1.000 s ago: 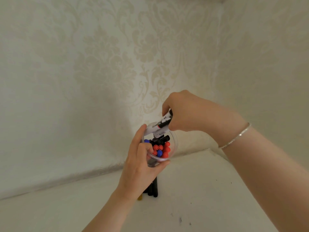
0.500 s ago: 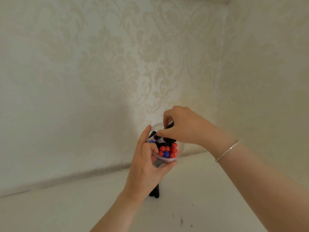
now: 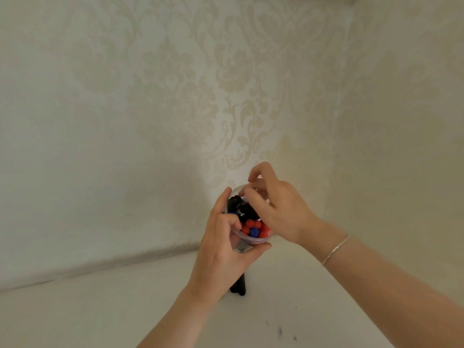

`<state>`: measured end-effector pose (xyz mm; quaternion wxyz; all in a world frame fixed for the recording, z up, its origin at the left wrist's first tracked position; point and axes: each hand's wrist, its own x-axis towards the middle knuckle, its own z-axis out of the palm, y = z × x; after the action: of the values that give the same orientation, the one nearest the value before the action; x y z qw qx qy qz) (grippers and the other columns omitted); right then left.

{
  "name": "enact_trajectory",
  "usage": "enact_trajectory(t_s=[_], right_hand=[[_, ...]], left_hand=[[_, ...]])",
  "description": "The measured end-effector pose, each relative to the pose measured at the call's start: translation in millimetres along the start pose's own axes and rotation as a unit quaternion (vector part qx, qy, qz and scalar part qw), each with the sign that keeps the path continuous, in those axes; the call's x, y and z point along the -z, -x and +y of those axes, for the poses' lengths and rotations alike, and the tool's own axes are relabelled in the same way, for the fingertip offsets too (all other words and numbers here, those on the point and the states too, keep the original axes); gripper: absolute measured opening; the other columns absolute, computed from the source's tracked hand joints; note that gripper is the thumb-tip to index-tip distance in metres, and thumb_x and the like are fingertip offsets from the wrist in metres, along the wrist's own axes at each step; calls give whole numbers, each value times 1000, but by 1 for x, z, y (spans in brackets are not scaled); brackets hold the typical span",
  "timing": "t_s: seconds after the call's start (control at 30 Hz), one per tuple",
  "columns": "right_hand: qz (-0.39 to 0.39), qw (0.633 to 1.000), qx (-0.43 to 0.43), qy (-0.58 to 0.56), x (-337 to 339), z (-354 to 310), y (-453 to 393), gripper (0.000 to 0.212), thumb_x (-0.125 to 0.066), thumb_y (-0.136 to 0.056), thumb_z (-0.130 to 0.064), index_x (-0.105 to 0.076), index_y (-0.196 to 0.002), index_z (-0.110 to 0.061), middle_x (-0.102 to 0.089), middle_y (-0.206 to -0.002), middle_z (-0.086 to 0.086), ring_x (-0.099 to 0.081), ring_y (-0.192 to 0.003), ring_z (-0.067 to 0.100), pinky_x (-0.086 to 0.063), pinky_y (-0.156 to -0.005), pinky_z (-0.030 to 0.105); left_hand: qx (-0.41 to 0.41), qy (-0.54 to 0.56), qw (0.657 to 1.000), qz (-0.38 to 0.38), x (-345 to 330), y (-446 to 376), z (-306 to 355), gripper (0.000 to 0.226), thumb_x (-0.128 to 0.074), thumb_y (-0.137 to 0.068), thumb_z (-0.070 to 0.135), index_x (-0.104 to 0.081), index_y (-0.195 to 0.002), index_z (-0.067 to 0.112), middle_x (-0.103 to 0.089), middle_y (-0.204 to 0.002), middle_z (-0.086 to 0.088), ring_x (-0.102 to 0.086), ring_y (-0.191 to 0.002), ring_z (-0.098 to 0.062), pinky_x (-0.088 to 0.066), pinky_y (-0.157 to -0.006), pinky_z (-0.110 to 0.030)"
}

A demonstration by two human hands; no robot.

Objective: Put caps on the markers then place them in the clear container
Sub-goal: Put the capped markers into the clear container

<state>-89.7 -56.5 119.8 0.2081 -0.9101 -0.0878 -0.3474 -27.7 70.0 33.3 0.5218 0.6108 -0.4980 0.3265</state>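
1. Patterned wallpaper stands behind a white table [image 3: 100,310].
2. Left hand [image 3: 226,249] grips the clear container [image 3: 253,241], held above the table, markers [image 3: 251,226] inside.
3. Right hand [image 3: 278,209] hovers over the rim with fingers loosely curled; whether it holds anything, I cannot tell.
4. Keep the container steady and let each marker slide in cap up.

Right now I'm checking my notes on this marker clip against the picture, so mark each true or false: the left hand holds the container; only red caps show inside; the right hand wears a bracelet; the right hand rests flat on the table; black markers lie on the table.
1. The left hand holds the clear container. True.
2. Only red caps show inside. False: red caps, a blue cap and black caps show.
3. The right hand wears a bracelet at the wrist. True.
4. The right hand rests flat on the table. False: it is over the container's mouth, fingers bent.
5. Black markers lie on the table below the container. True.
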Motion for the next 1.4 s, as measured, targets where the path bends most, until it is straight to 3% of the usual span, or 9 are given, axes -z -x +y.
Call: enact_trajectory(t_s=[0.27,0.37,0.83,0.9,1.0,1.07,1.13,1.23,1.4], right_hand=[[-67,983,20,170,-6,-11,-4,27,-44,-94,-24,-61,-115,-29,-62,-114,-12,-59,-102,14,-49,-79,36],[19,989,3,149,-7,-16,-2,20,-54,-90,-21,-65,-106,-16,-65,-99,-1,-63,-88,23,-49,-72,37],[-112,966,-23,232,-28,-58,-12,28,-41,-95,-20,-60,-116,-25,-65,-102,7,-61,-90,29,-50,-75,36],[-66,977,-5,204,-29,-60,-9,24,-48,-94,-22,-63,-112,-22,-68,-99,3,-64,-89,25,-51,-73,36],[164,985,39,41,-33,-59,-1,9,-60,-86,-14,-69,-88,-14,-69,-76,-4,-64,-67,15,-53,-60,32],[242,968,-53,-27,-37,-52,-1,7,-59,-85,-10,-65,-85,-12,-64,-70,-4,-59,-62,16,-49,-58,30],[150,967,-206,-3,-49,-35,-1,15,-54,-86,-10,-61,-98,-13,-61,-80,-1,-57,-72,18,-45,-63,28],[-124,929,-344,63,-80,-8,9,37,-48,-88,-9,-44,-124,-9,-55,-110,11,-56,-100,26,-42,-74,27],[-237,847,-475,17,-124,14,25,55,-52,-92,-26,-29,-137,-3,-46,-129,16,-50,-98,25,-49,-77,31]], left_hand=[[11,18,1000,4,5,0,2,54,-84,-68,26,-39,-95,20,-29,-151,-16,-34,-141,-17,-39,-101,-17],[0,3,1000,7,12,-2,4,53,-84,-67,28,-38,-94,20,-29,-151,-16,-31,-142,-13,-36,-103,-15],[7,-10,1000,14,48,13,4,57,-87,-62,25,-37,-90,23,-30,-149,-2,-31,-142,-11,-34,-101,-10],[11,-16,1000,12,56,17,1,58,-88,-62,26,-37,-89,22,-31,-150,-7,-31,-141,-7,-34,-101,-9],[11,-36,999,9,70,24,-6,56,-86,-63,30,-38,-89,19,-35,-148,-14,-31,-140,-7,-35,-103,-11],[22,-41,999,12,79,30,-13,54,-83,-65,35,-38,-89,18,-36,-148,-14,-32,-140,-8,-36,-102,-11],[41,-46,998,12,88,37,-21,53,-82,-66,37,-38,-90,18,-36,-147,-12,-33,-139,-6,-37,-100,-10],[46,-62,997,17,99,45,-30,53,-83,-63,32,-39,-88,17,-38,-145,-15,-32,-138,-1,-36,-97,-6],[45,-77,996,19,110,45,-35,54,-83,-61,34,-38,-87,18,-38,-143,-13,-31,-136,4,-34,-97,-4]])
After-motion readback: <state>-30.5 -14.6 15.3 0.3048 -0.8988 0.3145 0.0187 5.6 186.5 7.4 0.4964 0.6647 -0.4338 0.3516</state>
